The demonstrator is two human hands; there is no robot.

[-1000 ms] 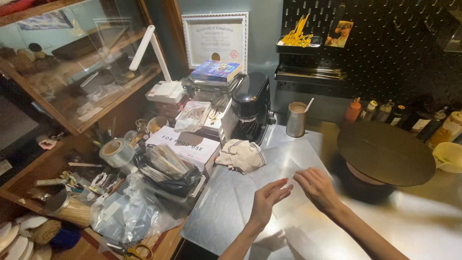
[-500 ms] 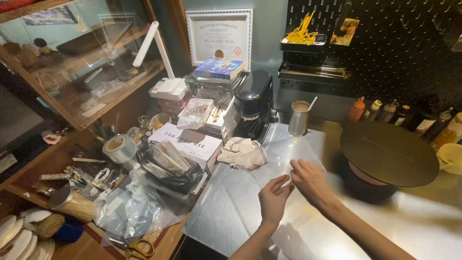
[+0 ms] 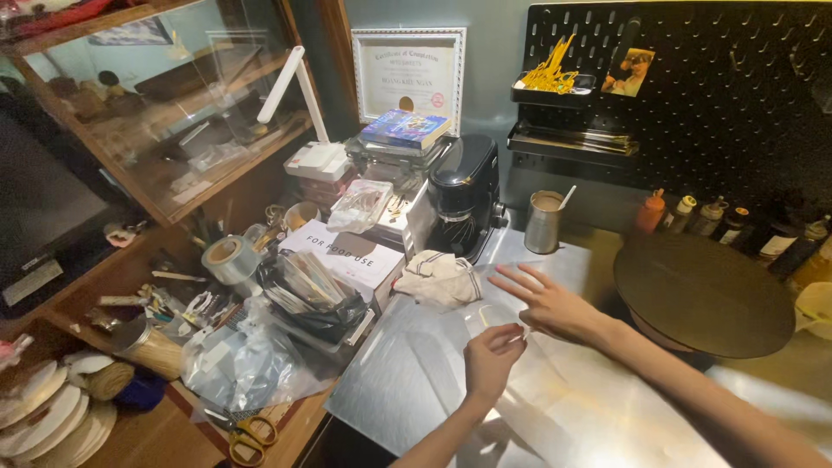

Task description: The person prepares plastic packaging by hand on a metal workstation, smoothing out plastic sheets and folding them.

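The left hand (image 3: 490, 362) and the right hand (image 3: 548, 303) meet over the middle of a brushed stainless-steel bench (image 3: 598, 425). A thin, clear plastic sheet (image 3: 451, 347) lies flat on the steel there. The left hand's thumb and forefinger are closed in a pinch on a small edge of the sheet. The right hand is spread, fingers extended, fingertips touching the same spot; whether it grips the film cannot be told.

At the bench's right side rests a round, dark griddle plate (image 3: 702, 295). Near the back edge stand a steel cup holding a white stick (image 3: 544, 222) and a black kitchen machine (image 3: 462, 198). A crumpled white cloth (image 3: 440, 277) lies just beside the sheet's left edge.

Behind, a black pegboard (image 3: 737, 104) carries a shelf and small bottles. Left of the bench, a cluttered wooden cabinet (image 3: 113, 147) holds a tape roll (image 3: 230, 258) and a white box (image 3: 347, 253).
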